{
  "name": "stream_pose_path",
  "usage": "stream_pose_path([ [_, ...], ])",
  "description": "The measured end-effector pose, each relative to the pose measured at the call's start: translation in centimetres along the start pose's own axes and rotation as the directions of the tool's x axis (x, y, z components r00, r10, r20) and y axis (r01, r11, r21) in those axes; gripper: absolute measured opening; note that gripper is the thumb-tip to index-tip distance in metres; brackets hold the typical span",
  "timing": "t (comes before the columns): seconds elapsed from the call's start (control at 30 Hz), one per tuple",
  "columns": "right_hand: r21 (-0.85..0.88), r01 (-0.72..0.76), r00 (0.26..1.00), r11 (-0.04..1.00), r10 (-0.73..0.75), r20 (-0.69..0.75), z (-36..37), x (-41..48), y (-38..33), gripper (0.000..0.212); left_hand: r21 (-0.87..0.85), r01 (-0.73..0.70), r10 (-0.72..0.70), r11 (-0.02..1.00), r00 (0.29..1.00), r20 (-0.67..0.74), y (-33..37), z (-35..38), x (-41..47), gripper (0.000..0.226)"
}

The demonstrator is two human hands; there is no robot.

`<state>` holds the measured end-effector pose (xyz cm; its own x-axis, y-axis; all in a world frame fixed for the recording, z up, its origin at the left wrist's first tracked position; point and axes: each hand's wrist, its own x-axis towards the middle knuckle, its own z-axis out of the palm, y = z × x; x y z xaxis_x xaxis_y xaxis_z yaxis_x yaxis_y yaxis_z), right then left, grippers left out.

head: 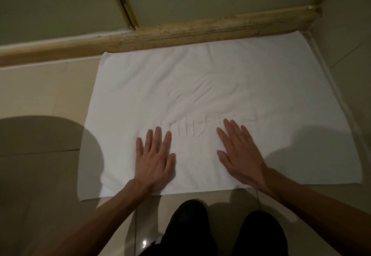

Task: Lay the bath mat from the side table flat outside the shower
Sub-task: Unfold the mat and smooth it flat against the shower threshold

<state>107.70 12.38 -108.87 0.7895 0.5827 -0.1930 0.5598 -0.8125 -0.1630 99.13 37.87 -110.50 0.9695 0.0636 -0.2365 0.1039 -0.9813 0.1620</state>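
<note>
Head view looks down on a beige tiled floor (pixel 40 95) in dim light, with a broad rounded shadow (pixel 40 145) lying across the tiles at the left. A raised tan stone sill (pixel 180 33) crosses the scene from left to right. Beyond it, dull greenish surfaces meet at a brass-coloured upright strip (pixel 124 1); whether they are glass or wall is hard to tell. The white rectangular towelling bath mat (pixel 130 87) lies spread flat on the floor, its far edge against the sill and its right edge near the room's corner. The left hand (pixel 154 159) rests palm-down on the mat's near half with its fingers straight and slightly apart, and the right hand (pixel 239 155) lies the same way beside it. Raised lettering in the mat's middle is too faint to read. Dark-trousered knees (pixel 188 225) are cut off at the bottom edge.
</note>
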Motion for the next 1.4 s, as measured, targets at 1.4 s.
stream_pose_path([
  [1.4, -0.036, 0.149, 0.989, 0.988, -0.148, 0.025, 1.9, 2.5, -5.8, 0.066, -0.055, 0.349, -0.351, 0.936, 0.935, -0.044, -12.9, -1.0, -6.7, 0.074],
])
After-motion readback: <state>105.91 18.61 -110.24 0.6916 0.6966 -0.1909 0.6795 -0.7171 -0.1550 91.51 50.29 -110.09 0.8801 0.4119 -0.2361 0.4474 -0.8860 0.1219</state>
